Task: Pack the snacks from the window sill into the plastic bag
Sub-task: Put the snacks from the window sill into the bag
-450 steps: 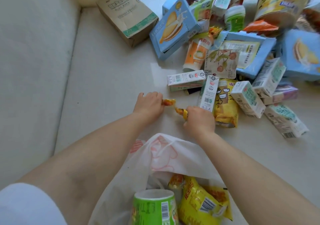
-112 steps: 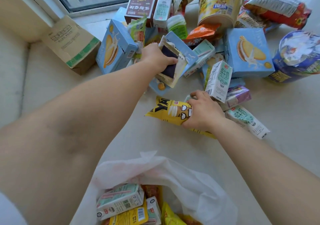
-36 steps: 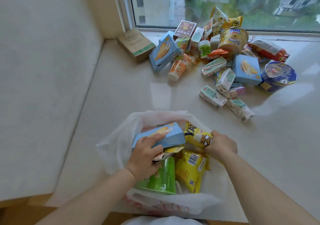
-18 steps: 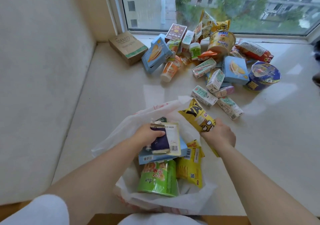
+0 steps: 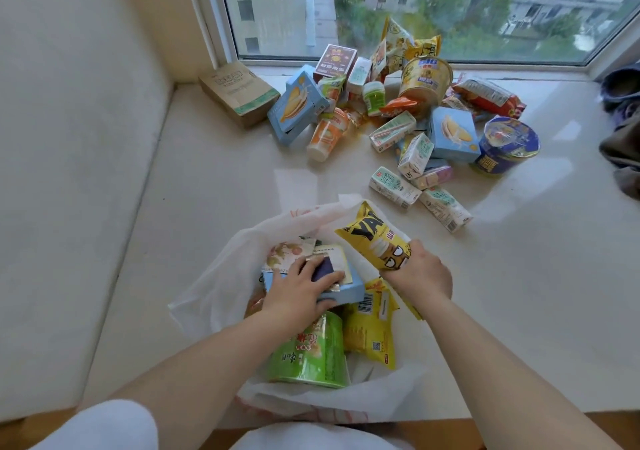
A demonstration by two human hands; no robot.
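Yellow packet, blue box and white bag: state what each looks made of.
Yellow packet: glossy plastic film, going by its sheen and crinkles. Blue box: probably matte printed cardboard, from its straight edges and flat faces. White bag: thin translucent plastic, soft and wrinkled, though it could be nonwoven.

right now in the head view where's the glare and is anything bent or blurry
Head view: daylight from the window leaves pale glare patches on the glossy sill, just beyond the plastic bag; wide-angle distortion bows the window frame and the wall edge; the buildings outside look soft, and small print on the far snacks is unreadable; the yellow packet in the right hand stays fairly sharp.
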